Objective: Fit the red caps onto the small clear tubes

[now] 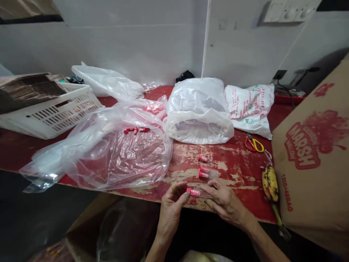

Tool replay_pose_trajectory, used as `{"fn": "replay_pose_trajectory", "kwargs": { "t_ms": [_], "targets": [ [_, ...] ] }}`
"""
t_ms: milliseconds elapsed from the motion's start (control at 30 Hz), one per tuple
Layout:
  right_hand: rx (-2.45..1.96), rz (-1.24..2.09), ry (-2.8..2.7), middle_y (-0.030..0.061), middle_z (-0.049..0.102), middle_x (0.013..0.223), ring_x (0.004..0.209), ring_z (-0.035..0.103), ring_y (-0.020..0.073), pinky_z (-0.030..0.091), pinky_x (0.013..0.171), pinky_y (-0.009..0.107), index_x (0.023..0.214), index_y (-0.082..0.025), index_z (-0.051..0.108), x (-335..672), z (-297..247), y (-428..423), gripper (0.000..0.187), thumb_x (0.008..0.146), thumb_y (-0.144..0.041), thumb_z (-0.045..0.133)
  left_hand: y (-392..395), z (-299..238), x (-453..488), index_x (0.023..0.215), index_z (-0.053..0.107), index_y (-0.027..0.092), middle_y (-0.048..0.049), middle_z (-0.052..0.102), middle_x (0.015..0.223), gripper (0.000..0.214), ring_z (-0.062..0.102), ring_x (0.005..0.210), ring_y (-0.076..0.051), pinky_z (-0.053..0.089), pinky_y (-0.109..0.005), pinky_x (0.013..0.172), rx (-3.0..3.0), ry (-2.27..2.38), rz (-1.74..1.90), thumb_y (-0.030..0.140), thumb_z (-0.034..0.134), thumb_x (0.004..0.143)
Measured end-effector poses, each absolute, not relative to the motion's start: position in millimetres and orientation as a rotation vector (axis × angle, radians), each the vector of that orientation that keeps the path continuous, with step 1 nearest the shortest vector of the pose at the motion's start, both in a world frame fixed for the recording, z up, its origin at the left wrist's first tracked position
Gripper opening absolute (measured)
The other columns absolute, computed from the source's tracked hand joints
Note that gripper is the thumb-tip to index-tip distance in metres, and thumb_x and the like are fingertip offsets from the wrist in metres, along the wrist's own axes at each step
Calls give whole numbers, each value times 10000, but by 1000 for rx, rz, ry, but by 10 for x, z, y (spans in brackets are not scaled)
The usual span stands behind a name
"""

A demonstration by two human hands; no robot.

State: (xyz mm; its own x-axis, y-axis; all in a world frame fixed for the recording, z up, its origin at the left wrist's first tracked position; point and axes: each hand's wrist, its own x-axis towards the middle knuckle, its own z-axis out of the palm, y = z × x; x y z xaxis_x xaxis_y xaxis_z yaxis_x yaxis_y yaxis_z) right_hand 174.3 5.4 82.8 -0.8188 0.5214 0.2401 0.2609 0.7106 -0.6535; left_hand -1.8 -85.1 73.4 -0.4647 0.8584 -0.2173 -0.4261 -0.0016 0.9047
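My left hand (171,203) and my right hand (225,202) meet at the front edge of a worn red table (231,160). Between their fingertips they pinch a small clear tube with a pink cap (194,192), held sideways. The left fingers grip the pink cap end, the right fingers the clear body. Just beyond lie two more capped tubes side by side (204,172) and a single one (203,158) further back. A large clear plastic bag (117,153) to the left holds several loose pink caps (135,129).
A white bag (199,112) stands open at mid table, a printed bag (251,105) beside it. Orange-handled scissors (253,143) and a bruised banana (269,183) lie at the right. A cardboard box (313,156) stands far right, a white basket (51,109) far left.
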Motion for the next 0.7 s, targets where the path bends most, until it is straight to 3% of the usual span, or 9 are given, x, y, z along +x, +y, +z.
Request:
{"fn": "replay_pose_trajectory", "kwargs": {
  "t_ms": [133, 300, 533, 700],
  "targets": [
    [-675, 996, -2381, 69, 550, 1074, 988, 544, 196, 465, 853, 333, 1189, -233, 485, 1831, 732, -92, 411, 801, -101, 461, -907, 713, 157, 851, 693, 189, -6, 676, 826, 237, 598, 804, -143, 464, -231, 769, 557, 1353, 1607, 277, 776, 647],
    [-738, 1070, -2257, 25, 566, 876, 774, 540, 160, 445, 683, 265, 969, -210, 520, 1852, 650, -135, 164, 824, -149, 476, -957, 704, 213, 870, 696, 182, -22, 695, 828, 295, 611, 797, -155, 471, -240, 756, 524, 1337, 1555, 281, 798, 612],
    [-822, 1289, -2152, 6, 628, 869, 789, 573, 159, 418, 705, 265, 970, -218, 573, 1802, 633, -162, 132, 880, -262, 488, -972, 714, 168, 868, 707, 183, -24, 708, 814, 305, 625, 756, -153, 486, -246, 730, 500, 1308, 1538, 262, 807, 591],
    [-752, 1188, -2111, 44, 597, 1013, 939, 565, 170, 438, 811, 279, 1040, -223, 560, 1825, 647, -183, 195, 865, -199, 476, -933, 679, 181, 828, 716, 175, -18, 705, 782, 252, 605, 699, -133, 476, -234, 697, 520, 1317, 1511, 258, 796, 604]
  ]
}}
